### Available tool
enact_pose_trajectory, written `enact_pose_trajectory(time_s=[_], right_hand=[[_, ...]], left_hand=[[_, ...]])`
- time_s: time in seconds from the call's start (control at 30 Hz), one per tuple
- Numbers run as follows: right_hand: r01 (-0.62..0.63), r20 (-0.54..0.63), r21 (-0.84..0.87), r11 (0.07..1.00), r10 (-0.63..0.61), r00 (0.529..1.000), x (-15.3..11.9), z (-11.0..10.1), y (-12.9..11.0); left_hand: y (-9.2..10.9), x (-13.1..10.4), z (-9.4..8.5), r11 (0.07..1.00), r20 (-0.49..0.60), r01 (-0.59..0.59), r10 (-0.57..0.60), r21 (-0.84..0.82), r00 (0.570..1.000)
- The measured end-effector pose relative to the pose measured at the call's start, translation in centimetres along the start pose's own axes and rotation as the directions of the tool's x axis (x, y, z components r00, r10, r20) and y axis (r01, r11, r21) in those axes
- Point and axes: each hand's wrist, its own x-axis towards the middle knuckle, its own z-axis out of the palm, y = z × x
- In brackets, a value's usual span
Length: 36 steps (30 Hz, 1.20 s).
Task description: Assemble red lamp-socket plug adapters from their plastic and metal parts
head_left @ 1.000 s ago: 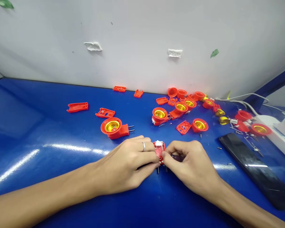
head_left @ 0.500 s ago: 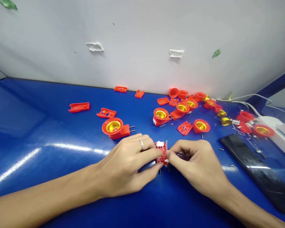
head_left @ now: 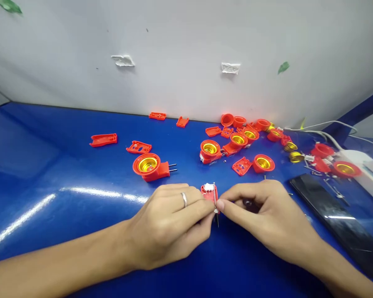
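Observation:
My left hand, a ring on one finger, is closed on a small red plastic lamp-holder housing. A white block sits at the far end of that housing. Along its right edge lies a thin, ribbed-looking metal strip, with a metal pin sticking out below. The thumb and forefinger of my right hand pinch at the strip's lower part. A dark rounded object, mostly hidden, is tucked inside the right hand's curled fingers.
A red lamp holder with prongs lies beyond my left hand. Red covers are scattered behind it. More holders, brass threaded shells and screws lie to the right. A black phone rests beside my right arm, near white cables.
The metal strip has shifted left, from beside the housing to over its right edge. My left fingers have moved slightly right and cover more of the housing. My right hand stays close by, still pinching.

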Motion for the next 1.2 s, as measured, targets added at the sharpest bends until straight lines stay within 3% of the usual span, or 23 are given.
enact_pose_trajectory(time_s=[0.1, 0.2, 0.37, 0.53, 0.7, 0.87, 1.0, 1.2], right_hand=[[0.009, 0.097, -0.091, 0.996, 0.0, 0.995, -0.4, -1.2, 0.1], [0.004, 0.141, -0.194, 0.981, 0.023, 0.99, -0.7, -1.1, 0.2], [0.122, 0.074, -0.327, 0.937, -0.103, 0.992, -1.0, 0.8, 0.8], [0.135, -0.026, -0.442, 0.887, -0.163, 0.986, -1.7, 1.8, 2.1], [0.278, -0.074, -0.67, 0.688, -0.435, 0.897, -2.2, 2.9, 3.7], [0.336, -0.043, -0.772, 0.539, -0.572, 0.819, -2.1, 3.5, 4.0], [0.378, -0.004, -0.78, 0.499, -0.609, 0.793, -2.0, 3.6, 3.6], [0.352, -0.028, -0.791, 0.501, -0.604, 0.796, -2.0, 3.8, 3.6]], left_hand=[[-0.2, 0.0, -0.2, 0.999, 0.036, 0.039, -0.038, -0.038, 0.999], [-0.4, -0.1, 0.0, 0.999, 0.066, 0.035, -0.033, -0.028, 0.997], [-0.4, -0.2, 0.6, 0.999, 0.065, 0.041, -0.04, -0.029, 0.997], [-0.5, 0.0, 0.3, 0.999, 0.075, 0.028, -0.026, -0.035, 0.997], [-1.0, -0.1, -0.5, 1.0, 0.163, -0.025, 0.024, 0.004, 0.986], [-1.3, -0.5, -0.3, 0.999, 0.17, -0.034, 0.03, 0.02, 0.985], [-1.3, -0.5, -0.2, 0.999, 0.194, -0.038, 0.036, 0.01, 0.98], [-1.3, -0.3, -0.1, 0.998, 0.216, -0.062, 0.061, 0.0, 0.975]])
